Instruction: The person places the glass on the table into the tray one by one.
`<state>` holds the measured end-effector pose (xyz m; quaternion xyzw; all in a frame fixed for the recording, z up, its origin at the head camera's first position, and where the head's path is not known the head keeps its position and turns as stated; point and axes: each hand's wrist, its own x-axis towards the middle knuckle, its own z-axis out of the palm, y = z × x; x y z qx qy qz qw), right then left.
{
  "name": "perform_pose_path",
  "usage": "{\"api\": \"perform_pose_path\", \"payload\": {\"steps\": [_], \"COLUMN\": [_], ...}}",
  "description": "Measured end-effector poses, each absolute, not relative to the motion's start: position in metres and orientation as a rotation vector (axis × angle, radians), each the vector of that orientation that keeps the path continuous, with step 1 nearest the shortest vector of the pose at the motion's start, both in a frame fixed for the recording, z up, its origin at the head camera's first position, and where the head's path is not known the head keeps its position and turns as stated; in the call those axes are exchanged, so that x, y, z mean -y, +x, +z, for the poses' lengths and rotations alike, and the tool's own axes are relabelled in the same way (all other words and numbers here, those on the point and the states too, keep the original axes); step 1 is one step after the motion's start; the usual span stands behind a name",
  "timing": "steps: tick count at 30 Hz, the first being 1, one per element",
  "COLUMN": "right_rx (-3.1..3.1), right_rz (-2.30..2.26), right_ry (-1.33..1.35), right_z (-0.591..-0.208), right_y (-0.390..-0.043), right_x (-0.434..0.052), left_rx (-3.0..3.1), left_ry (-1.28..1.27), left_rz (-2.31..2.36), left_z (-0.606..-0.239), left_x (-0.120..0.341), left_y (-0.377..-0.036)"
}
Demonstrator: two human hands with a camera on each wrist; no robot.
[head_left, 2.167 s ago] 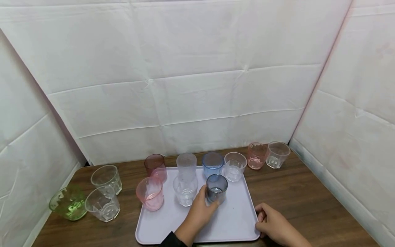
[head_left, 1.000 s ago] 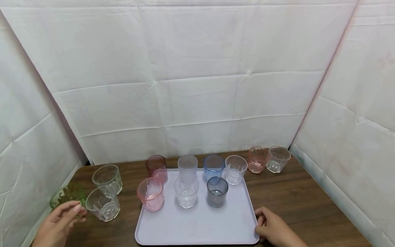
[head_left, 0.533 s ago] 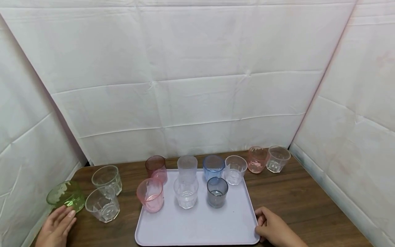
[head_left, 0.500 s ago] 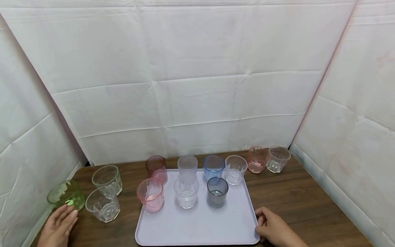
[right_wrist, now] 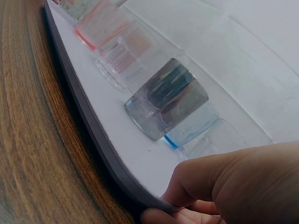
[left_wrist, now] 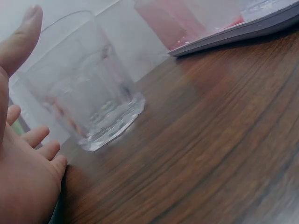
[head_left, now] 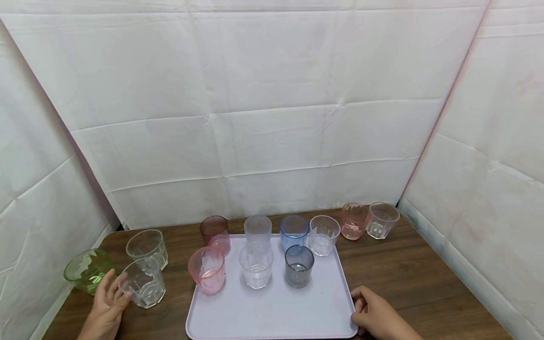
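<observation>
At the front left, my left hand (head_left: 104,308) is beside a clear faceted glass (head_left: 148,289), thumb and fingers spread at its near left side. The left wrist view has this glass (left_wrist: 96,93) upright on the table, with the thumb raised and the fingers apart. Behind that hand sits a green glass (head_left: 87,271). My right hand (head_left: 377,312) pinches the near right corner of a pale lilac tray (head_left: 272,317); the right wrist view shows its fingers (right_wrist: 196,179) at the tray's rim. A smoky grey glass (head_left: 299,274) stands on the tray.
Behind the clear glass stands another clear one (head_left: 146,245). Pink (head_left: 208,274), dark red (head_left: 214,229), frosted (head_left: 258,226), blue (head_left: 294,229) and clear glasses (head_left: 324,236) crowd the tray's back and left. Salmon (head_left: 353,224) and clear glasses (head_left: 382,219) stand back right.
My left hand let go of the smoky glass on the tray and went left to the green glass, then shifted right to the clear faceted glass. My right hand stays at the tray corner.
</observation>
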<state>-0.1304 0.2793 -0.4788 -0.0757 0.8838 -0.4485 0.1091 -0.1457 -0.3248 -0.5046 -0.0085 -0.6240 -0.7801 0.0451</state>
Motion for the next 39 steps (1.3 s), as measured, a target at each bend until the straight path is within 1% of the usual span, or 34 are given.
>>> {"api": "perform_pose_path", "payload": {"steps": [5,8,14,22,30,39], "right_rx": [-2.596,-2.593,-2.594,-2.597,-2.594,-2.595], "right_rz": [-1.327,-1.334,-1.336,-1.348,-1.354,-1.379], "right_ry": [-0.234,-0.246,-0.248,-0.245,-0.228,-0.207], "right_z": [-0.478,-0.478,-0.478,-0.479,-0.479,-0.479], "right_y": [-0.130,-0.130,-0.129,-0.130,-0.129,-0.128], "right_x": [-0.279,-0.279,-0.279,-0.279,-0.278,-0.276], "left_rx": [1.910,1.916,1.992,1.918,2.035,2.002], "left_ry": [-0.214,-0.250,-0.176,-0.151,-0.041,-0.103], "left_rz": [-2.321,-2.254,-2.159,-2.139,-2.096,-2.137], "left_z": [-0.506,-0.504,-0.499,-0.499,-0.495,-0.493], "left_x": [0.311,0.303,0.292,0.278,0.271,0.267], "left_y": [-0.149,-0.152,-0.155,-0.159,-0.158,-0.156]}}
